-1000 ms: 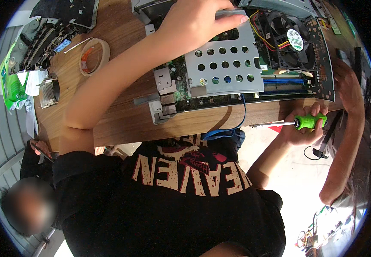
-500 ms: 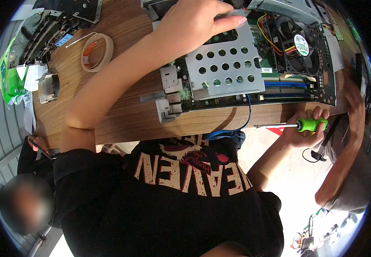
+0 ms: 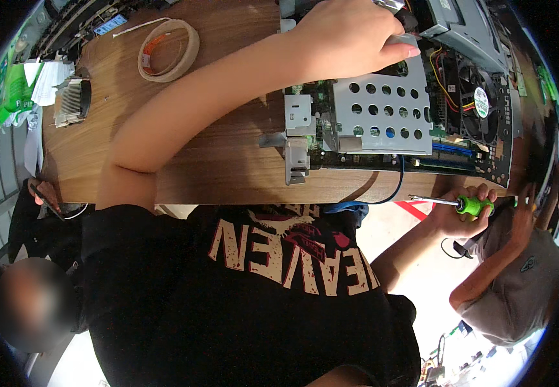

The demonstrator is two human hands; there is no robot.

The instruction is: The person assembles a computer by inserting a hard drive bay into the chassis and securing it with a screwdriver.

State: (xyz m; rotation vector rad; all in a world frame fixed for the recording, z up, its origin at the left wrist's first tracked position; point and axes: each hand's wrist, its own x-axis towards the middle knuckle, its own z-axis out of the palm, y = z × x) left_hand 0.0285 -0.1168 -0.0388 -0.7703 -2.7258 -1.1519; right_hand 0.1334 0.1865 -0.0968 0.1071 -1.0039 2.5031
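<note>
At the top of the view, my left hand (image 3: 355,40) is curled over the far part of a silver drive bracket (image 3: 382,129) with rows of round holes. My thumb lies along its edge, while the other fingertips are partly hidden. The bracket sits over a green circuit board in an opened computer chassis (image 3: 357,161). Off the table's front edge on the right, my right hand (image 3: 455,218) is closed round the green handle of a screwdriver (image 3: 474,206). Its shaft points left and its tip is apart from the computer.
A black fan (image 3: 466,103) stands right of the bracket. A blue cable (image 3: 401,184) hangs over the table edge. A tape roll (image 3: 189,55) and a finned heatsink (image 3: 71,103) lie left. One person (image 3: 515,284) is close on the right, another (image 3: 34,226) on the left.
My view has shifted, so the computer appears further right. The screwdriver's shaft now slants, its tip higher than the handle. The hand of the person on the right has come lower, near mine.
</note>
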